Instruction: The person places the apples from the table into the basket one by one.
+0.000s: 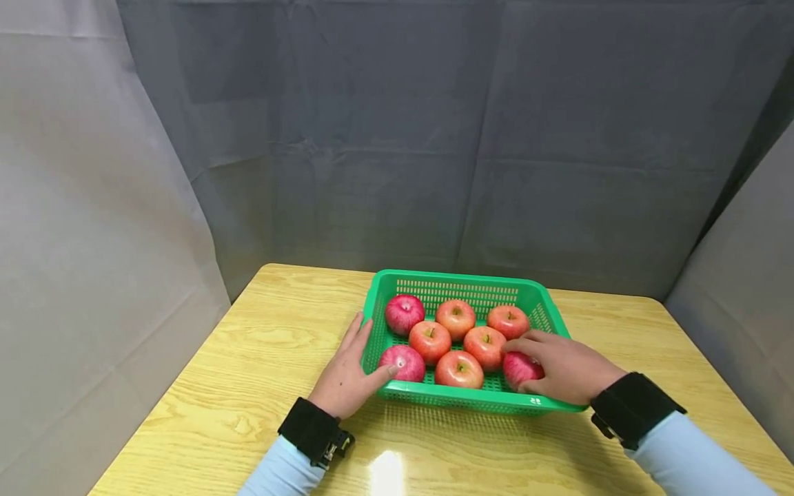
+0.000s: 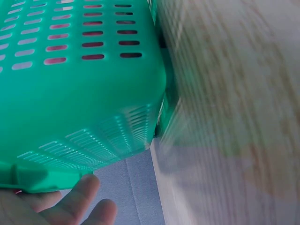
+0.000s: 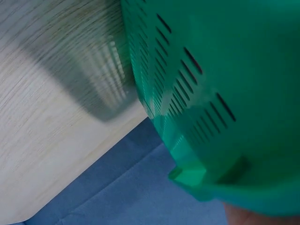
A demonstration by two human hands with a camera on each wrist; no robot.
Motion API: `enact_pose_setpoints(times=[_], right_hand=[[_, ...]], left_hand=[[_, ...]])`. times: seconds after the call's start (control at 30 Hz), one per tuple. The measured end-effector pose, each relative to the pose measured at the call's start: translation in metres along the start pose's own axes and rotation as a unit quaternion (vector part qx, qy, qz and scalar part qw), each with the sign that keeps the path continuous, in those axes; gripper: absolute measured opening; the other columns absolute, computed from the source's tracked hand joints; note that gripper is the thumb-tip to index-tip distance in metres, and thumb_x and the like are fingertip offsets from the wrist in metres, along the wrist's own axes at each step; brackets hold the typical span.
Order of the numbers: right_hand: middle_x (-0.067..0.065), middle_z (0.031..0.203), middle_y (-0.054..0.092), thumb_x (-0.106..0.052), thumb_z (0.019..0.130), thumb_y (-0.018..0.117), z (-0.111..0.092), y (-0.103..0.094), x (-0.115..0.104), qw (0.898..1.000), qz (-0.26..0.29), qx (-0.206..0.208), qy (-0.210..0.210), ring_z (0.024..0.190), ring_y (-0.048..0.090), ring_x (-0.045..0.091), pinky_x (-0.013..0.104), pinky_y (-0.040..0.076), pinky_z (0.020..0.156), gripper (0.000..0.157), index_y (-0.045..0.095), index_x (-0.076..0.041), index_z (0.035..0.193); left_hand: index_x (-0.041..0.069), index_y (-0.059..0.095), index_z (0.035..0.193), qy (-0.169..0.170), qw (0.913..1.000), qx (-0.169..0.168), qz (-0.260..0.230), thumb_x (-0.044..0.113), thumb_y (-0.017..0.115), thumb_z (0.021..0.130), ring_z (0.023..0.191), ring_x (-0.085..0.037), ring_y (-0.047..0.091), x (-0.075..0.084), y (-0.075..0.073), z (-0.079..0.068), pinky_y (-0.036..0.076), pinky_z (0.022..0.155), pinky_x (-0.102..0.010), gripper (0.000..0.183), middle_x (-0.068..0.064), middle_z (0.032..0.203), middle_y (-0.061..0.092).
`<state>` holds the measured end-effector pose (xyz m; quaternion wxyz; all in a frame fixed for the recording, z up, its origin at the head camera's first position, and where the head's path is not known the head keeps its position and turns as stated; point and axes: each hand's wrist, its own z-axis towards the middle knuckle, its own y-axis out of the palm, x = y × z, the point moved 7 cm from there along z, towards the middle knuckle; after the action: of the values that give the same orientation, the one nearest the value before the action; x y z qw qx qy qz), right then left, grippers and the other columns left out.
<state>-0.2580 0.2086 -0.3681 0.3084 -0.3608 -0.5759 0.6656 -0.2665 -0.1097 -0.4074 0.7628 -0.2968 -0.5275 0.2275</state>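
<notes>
A green plastic basket [image 1: 471, 399] with slotted walls holds several red apples [image 1: 459, 370], stems showing on some. Three darker magenta, pale-streaked red onions lie among them: one red onion [image 1: 404, 314] at the back left, another [image 1: 402, 362] at the front left, the third [image 1: 520, 372] at the front right. My right hand [image 1: 567, 365] reaches over the right rim and grips that third onion, partly covering it. Along the left rim lies my left hand [image 1: 350, 379], fingers extended and thumb over the front left corner. Its fingertips [image 2: 105, 211] show beside the rim in the left wrist view.
The basket stands on a light wood-grain table [image 1: 248, 386], towards its far edge. Behind it hangs a dark grey cloth [image 1: 397, 151]; paler cloths [image 1: 93, 207] flank the left and right. Each wrist wears a black band [image 1: 635, 410].
</notes>
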Motion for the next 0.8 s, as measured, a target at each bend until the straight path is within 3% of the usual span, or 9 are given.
enact_pose_setpoints(times=[0.43, 0.8], right_hand=[[-0.005, 0.118, 0.056, -0.045, 0.075, 0.077, 0.007, 0.009, 0.004, 1.0, 0.005, 0.013, -0.004, 0.098, 0.051, 0.017, 0.048, 0.048, 0.083, 0.056, 0.058, -0.026, 0.124], [-0.006, 0.112, 0.058, -0.046, 0.075, 0.077, 0.007, 0.012, 0.006, 0.999, 0.016, 0.029, -0.002, 0.094, 0.049, 0.01, 0.049, 0.043, 0.086, 0.054, 0.058, -0.029, 0.123]], left_hand=[[0.016, 0.027, 0.15, -0.006, 1.0, -0.002, -0.002, 0.054, 0.066, 0.082, 0.132, -0.014, 0.025, -0.001, 0.0, 0.0, 0.039, 0.1, -0.049, 0.087, 0.003, 0.157, 0.009], [0.013, 0.027, 0.149, 0.006, 1.0, 0.005, 0.0, 0.053, 0.066, 0.082, 0.131, -0.018, 0.027, 0.0, -0.001, -0.001, 0.04, 0.099, -0.05, 0.087, -0.001, 0.157, 0.011]])
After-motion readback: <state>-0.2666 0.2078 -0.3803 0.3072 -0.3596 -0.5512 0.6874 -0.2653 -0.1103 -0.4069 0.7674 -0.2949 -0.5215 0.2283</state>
